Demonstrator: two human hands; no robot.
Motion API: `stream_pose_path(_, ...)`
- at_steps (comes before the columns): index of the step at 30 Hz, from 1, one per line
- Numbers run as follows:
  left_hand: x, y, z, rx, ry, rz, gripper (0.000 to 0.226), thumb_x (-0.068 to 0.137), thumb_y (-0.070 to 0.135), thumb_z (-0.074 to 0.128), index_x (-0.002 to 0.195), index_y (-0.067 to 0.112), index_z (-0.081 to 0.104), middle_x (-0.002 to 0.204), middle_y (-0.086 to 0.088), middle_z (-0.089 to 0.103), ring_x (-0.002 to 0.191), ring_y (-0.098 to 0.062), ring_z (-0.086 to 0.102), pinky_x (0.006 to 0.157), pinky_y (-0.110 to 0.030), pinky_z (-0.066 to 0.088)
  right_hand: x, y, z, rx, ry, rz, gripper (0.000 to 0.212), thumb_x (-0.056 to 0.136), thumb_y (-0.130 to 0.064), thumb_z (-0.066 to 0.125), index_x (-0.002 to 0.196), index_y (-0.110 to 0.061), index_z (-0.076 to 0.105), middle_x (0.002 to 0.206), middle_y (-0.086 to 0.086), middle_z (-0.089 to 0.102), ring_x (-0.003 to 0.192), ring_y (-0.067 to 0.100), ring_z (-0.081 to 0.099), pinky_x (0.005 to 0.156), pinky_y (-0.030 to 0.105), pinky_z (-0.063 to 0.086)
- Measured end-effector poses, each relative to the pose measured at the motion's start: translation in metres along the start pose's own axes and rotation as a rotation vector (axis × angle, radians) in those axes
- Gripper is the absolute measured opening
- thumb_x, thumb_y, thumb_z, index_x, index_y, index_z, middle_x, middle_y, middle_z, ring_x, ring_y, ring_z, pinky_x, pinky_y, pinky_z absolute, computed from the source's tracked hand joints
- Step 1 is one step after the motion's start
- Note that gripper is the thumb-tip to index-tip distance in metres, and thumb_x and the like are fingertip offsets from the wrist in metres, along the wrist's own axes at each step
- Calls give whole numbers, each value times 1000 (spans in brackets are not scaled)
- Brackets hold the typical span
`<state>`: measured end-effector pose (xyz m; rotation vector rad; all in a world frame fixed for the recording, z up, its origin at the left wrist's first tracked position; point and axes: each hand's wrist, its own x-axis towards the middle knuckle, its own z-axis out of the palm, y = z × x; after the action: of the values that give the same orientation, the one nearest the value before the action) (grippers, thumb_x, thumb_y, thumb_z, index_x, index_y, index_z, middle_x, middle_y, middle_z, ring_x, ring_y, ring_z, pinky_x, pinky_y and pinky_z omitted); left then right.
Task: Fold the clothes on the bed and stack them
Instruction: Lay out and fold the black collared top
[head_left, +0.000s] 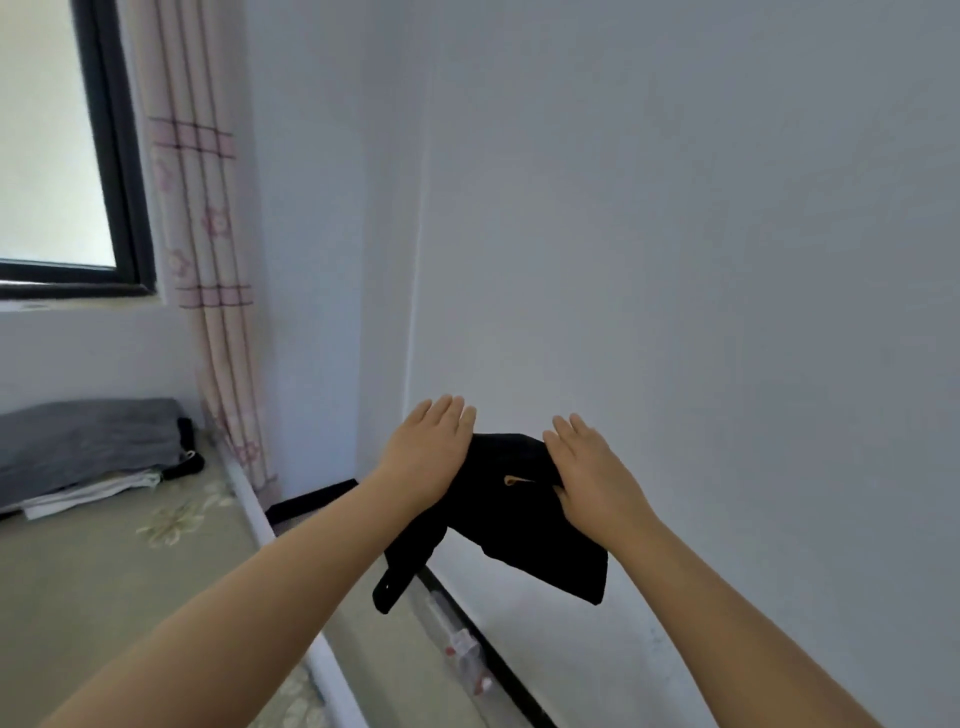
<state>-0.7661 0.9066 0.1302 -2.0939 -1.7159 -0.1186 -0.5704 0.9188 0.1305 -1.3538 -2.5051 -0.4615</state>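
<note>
1. Wall (675, 234): plain white, fills most of the view; dark baseboard along its foot.
2. Bed (93, 587): lower left, green floral cover, white edge rail.
3. Window (47, 145), dark frame, upper left; pink-checked curtain (208, 260) hangs just beside it.
4. Folded pile (88, 452) at the bed's far end: grey garment on top, white ones beneath.
5. Black garment (519, 509): held up in the air before the wall, off the bed, with a strap hanging down at left.
6. Left hand (426, 457): fingers straight, at the garment's left edge; grip underneath hidden.
7. Right hand (592, 473): fingers extended over the cloth; thumb appears to pinch it.
</note>
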Motion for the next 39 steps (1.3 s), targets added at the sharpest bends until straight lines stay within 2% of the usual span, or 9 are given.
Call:
stream_pose_path(2, 33, 6, 25, 8, -33, -52, 56, 98, 10, 26, 144, 1, -4, 154, -17, -2, 142, -27, -3, 114, -36, -3, 26, 26, 27, 12, -41, -18, 51, 97, -9, 32, 145, -6, 15, 155, 9, 7, 143, 24, 1, 115, 30, 2)
stream_pose_path(4, 63, 10, 48, 12, -61, -113, 55, 98, 10, 24, 144, 0, -5, 154, -17, -2, 142, -28, -3, 114, -36, -3, 55, 51, 52, 26, -67, -51, 53, 98, -9, 28, 146, -6, 7, 155, 10, 0, 143, 24, -4, 115, 29, -3)
stream_pose_path(10, 133, 14, 94, 25, -138, -312, 54, 99, 10, 24, 145, 1, -3, 154, -16, 0, 143, -26, -1, 114, -34, -2, 137, 111, 114, 104, -61, -262, 53, 99, -8, 25, 146, -4, 0, 155, 12, -3, 143, 24, -4, 115, 28, -4)
stream_pose_path(15, 151, -4, 124, 79, -235, -450, 55, 98, 10, 23, 145, 2, -4, 154, -15, -1, 143, -26, -1, 114, -33, -5, 199, 112, 155, 172, -44, -428, 54, 98, -8, 24, 145, -2, -1, 155, 15, -2, 143, 25, -4, 115, 30, -4)
stream_pose_path(23, 106, -98, 160, 165, -401, -732, 55, 98, 8, 23, 145, 2, -4, 155, -14, -1, 143, -24, -2, 115, -33, -4, 293, 0, 211, 374, -105, -750, 57, 96, -4, 28, 145, -2, -1, 155, 14, -2, 143, 23, -3, 114, 27, -4)
stream_pose_path(27, 90, -173, 173, 136, -459, -806, 57, 96, 5, 28, 145, 4, 0, 155, -12, 2, 143, -22, 1, 114, -29, -1, 355, -71, 228, 417, -148, -871, 60, 95, -3, 32, 145, -2, -1, 155, 14, -2, 143, 25, -3, 117, 33, -1)
stream_pose_path(33, 84, -296, 194, 129, -506, -887, 59, 97, 6, 31, 146, 6, -2, 155, -10, 0, 143, -20, 0, 114, -29, 0, 456, -163, 236, 446, -186, -989, 61, 95, -7, 37, 145, -1, 3, 155, 14, 2, 143, 25, -2, 115, 29, 0)
stream_pose_path(39, 114, -416, 237, 168, -492, -944, 58, 98, 10, 30, 146, 6, -3, 155, -10, 0, 143, -19, 0, 115, -29, 1, 571, -232, 263, 468, -224, -1007, 63, 97, -12, 39, 145, -1, 0, 155, 15, 0, 143, 25, -2, 116, 31, 1)
